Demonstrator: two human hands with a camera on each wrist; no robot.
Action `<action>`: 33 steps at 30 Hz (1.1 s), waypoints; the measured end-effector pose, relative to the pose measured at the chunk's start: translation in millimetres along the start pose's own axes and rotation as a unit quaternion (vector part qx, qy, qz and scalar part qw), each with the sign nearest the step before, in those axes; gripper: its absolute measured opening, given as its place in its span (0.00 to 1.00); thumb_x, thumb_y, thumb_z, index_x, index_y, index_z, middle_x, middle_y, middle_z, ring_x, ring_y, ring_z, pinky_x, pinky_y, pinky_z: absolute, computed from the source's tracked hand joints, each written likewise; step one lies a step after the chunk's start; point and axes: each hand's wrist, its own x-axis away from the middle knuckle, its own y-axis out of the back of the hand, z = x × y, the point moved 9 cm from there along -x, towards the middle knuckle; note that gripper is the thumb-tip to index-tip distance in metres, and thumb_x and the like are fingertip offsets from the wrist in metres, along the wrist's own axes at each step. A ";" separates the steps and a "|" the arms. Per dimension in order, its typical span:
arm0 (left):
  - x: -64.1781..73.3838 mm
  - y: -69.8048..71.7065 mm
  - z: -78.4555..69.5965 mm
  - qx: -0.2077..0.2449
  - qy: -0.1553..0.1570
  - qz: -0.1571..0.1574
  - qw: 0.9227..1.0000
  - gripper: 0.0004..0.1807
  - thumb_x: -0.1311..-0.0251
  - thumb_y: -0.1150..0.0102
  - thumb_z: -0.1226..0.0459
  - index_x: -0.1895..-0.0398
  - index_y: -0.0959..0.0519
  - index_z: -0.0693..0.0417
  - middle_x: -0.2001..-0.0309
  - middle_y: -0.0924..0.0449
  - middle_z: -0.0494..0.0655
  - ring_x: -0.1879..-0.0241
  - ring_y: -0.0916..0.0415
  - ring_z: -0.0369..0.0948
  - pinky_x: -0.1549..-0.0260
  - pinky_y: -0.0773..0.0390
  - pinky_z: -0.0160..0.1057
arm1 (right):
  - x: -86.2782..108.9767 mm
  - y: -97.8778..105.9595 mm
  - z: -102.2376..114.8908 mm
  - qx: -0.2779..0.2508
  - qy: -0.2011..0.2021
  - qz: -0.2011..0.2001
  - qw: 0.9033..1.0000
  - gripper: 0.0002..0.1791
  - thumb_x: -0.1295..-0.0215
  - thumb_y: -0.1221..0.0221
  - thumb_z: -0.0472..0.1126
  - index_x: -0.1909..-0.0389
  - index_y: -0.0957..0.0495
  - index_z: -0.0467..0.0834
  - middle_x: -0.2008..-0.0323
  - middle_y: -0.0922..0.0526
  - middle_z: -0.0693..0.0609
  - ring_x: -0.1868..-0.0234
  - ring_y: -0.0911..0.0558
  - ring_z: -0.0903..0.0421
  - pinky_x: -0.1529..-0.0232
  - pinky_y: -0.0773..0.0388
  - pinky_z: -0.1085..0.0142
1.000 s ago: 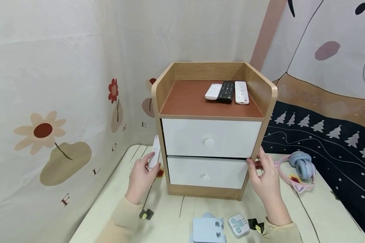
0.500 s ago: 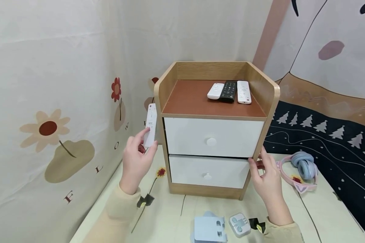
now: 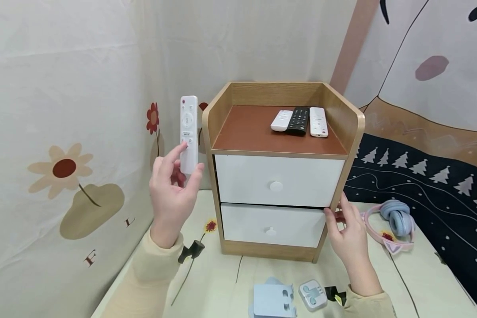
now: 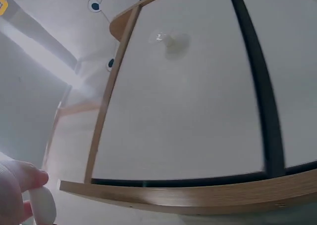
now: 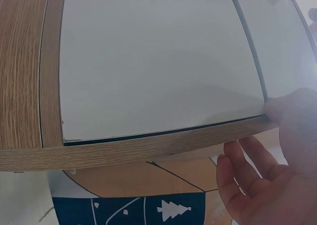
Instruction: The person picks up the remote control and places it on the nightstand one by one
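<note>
My left hand pinches a white remote control near its lower end and holds it upright, just left of the small wooden cabinet. The remote's button side, with a red button on top, faces me. In the left wrist view, only the remote's rounded end shows below the fingertips. My right hand holds the cabinet's right front edge, thumb on the front and fingers along the outer side. On the cabinet's brown top lie a short white remote, a black remote and a longer white remote.
Two white drawers, upper and lower, are closed, with round knobs. Pink and blue headphones lie right of the cabinet. In front are a light blue stand and a clear case with earphones. A raised rim surrounds the cabinet top.
My left hand has lifted the white remote from low beside the cabinet to above its top's front edge, turning it more upright. My right hand has stayed on the cabinet's edge.
</note>
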 end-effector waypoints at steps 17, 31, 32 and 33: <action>-23.0 -45.6 -65.8 -0.096 -0.119 0.086 0.985 0.26 0.34 0.23 0.58 0.33 0.13 0.47 0.65 0.26 0.56 0.72 0.30 0.43 0.75 0.30 0.36 | -0.5 -0.4 -0.1 -0.004 -0.012 0.007 1.000 0.41 0.29 0.32 0.29 0.17 0.32 0.41 0.50 0.16 0.34 0.53 0.31 0.85 0.48 0.33 0.94; -36.6 -91.2 -68.1 -0.165 -0.090 0.157 0.969 0.24 0.31 0.26 0.56 0.34 0.13 0.50 0.60 0.21 0.58 0.71 0.27 0.49 0.78 0.26 0.46 | -0.8 0.3 -1.1 0.000 -0.022 0.011 1.000 0.40 0.28 0.32 0.30 0.16 0.33 0.42 0.48 0.17 0.35 0.53 0.30 0.84 0.48 0.34 0.94; -37.5 -92.9 -68.4 -0.170 -0.089 0.159 0.968 0.24 0.31 0.26 0.56 0.34 0.13 0.50 0.60 0.21 0.58 0.70 0.26 0.49 0.78 0.26 0.46 | -0.9 0.1 -1.2 0.000 -0.022 0.013 1.000 0.40 0.28 0.32 0.30 0.16 0.33 0.42 0.49 0.17 0.35 0.53 0.30 0.84 0.48 0.34 0.94; -38.6 -94.5 -69.3 -0.174 -0.089 0.160 0.968 0.24 0.31 0.26 0.56 0.34 0.13 0.50 0.60 0.20 0.58 0.70 0.26 0.49 0.77 0.25 0.45 | -1.0 -0.2 -1.6 0.001 -0.022 0.013 1.000 0.40 0.28 0.33 0.30 0.16 0.33 0.42 0.49 0.17 0.35 0.53 0.30 0.83 0.48 0.34 0.94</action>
